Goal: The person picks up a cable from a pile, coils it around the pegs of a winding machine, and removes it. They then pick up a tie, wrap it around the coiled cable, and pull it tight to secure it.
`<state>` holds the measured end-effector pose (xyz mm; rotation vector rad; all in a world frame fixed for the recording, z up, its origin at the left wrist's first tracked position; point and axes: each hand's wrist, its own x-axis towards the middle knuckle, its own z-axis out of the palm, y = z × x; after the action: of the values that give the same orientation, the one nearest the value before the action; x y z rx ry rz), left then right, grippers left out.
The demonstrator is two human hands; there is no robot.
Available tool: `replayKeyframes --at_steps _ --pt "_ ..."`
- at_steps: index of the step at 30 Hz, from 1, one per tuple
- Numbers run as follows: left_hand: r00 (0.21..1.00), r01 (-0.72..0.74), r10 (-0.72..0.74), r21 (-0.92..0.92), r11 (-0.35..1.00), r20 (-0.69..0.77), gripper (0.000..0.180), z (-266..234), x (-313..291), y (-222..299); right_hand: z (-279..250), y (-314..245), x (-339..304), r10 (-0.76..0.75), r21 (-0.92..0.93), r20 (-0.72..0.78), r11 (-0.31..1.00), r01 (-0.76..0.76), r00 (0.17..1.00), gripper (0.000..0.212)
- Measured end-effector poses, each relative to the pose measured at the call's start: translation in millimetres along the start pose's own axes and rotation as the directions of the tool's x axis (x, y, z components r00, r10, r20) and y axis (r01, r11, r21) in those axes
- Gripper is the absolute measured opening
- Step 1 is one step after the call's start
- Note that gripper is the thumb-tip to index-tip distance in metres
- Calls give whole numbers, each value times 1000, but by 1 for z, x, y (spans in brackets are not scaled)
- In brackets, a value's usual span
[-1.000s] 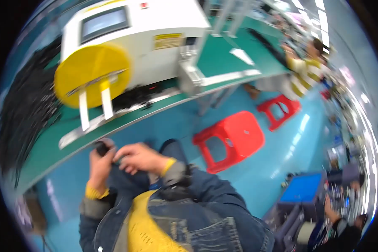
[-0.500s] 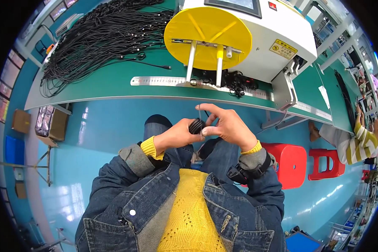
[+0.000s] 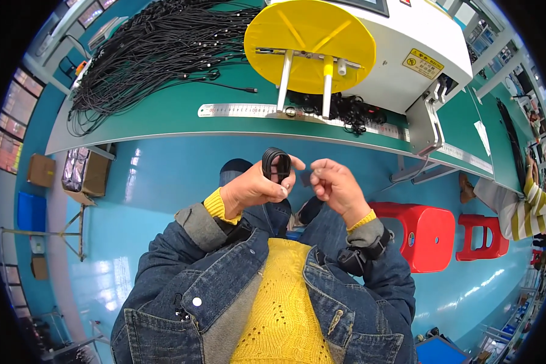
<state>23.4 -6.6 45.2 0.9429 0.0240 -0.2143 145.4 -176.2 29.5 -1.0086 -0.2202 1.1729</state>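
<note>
A coil of black cable (image 3: pixel 275 162) sits in my left hand (image 3: pixel 253 185), its loops standing up between thumb and fingers. Just right of it, a short gap away, is my right hand (image 3: pixel 335 184) with its fingers bent and the fingertips pressed together. Whatever those fingertips pinch, if anything, is too small to make out. Both hands are over my lap, in front of the bench edge. Beyond them stands a white winding machine with a round yellow plate (image 3: pixel 310 45) and two white posts (image 3: pixel 285 82).
Along the green bench (image 3: pixel 158 124) lie a steel ruler (image 3: pixel 236 110), a heap of black cables (image 3: pixel 164 54) and short black ties (image 3: pixel 352 112). Red stools (image 3: pixel 431 239) stand on the right, near another person in a striped sleeve (image 3: pixel 528 209). A carton (image 3: pixel 94 176) is at the left.
My right hand has drawn away from the cable coil to the right, its fingers curling in. The left hand has turned the coil so its loops and opening show.
</note>
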Motion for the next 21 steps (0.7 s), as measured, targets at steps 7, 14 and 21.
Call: replayKeyframes --at_steps 7,14,21 --pt "986 83 -15 -412 908 167 54 -19 -4 -10 11 -25 5 -100 -278 -8 956 94 995 15" --pt "972 155 -66 -398 904 227 50 -28 -12 -25 41 -25 12 -231 -764 157 587 266 960 19" --pt "908 304 -130 -412 859 399 49 -38 -15 -33 52 -16 20 -138 -853 325 384 353 936 21"
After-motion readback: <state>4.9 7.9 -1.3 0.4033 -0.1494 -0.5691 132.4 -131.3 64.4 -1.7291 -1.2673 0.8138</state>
